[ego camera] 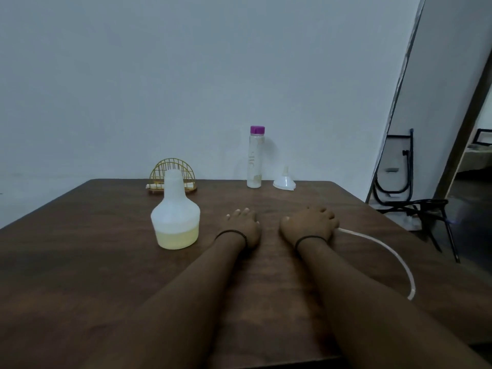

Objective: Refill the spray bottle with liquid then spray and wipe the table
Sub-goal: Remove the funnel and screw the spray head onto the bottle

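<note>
A: Hands?
B: Left hand (243, 225) rests on the worktop (80, 262), fingers loosely curled, holding nothing. Right hand (310, 222) is curled over one end of the dip tube (394, 254); what it covers is hidden.
A: Spray bottle?
B: Spray bottle (175, 217) stands uncapped left of the hands, pale yellow liquid low inside. Purple-capped bottle (255, 158) and upturned funnel (284, 182) sit at the far edge, beside a gold wire holder (172, 177).
</note>
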